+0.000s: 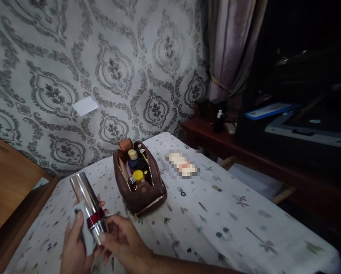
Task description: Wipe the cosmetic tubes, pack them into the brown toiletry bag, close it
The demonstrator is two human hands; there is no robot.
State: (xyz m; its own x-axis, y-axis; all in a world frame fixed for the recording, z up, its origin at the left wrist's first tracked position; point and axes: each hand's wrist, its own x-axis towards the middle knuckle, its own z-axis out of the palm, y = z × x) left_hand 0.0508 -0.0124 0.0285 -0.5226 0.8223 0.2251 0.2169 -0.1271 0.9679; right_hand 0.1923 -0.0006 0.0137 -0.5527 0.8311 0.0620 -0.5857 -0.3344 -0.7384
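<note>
A shiny silver cosmetic bottle (86, 192) with a dark red band leans up to the left between my hands. My left hand (73, 241) wraps round it from the left, with a pale cloth (88, 238) between the palm and the bottle. Fingers of my right hand (124, 234) grip the bottle's lower end, just below the red band. Beyond them a brown toiletry bag (138, 201) stands unzipped on the table. Inside it show a round yellow lid (138, 175), a dark bottle with a gold cap (133, 154) and several other small containers.
A patterned white tablecloth (199, 228) covers the table. Right of the bag lies a blurred-out flat item (183, 164). A dark red shelf (210, 137) carries a small dropper bottle (218, 121). Patterned wallpaper (116, 72) rises behind; a wooden panel (10, 182) stands at left.
</note>
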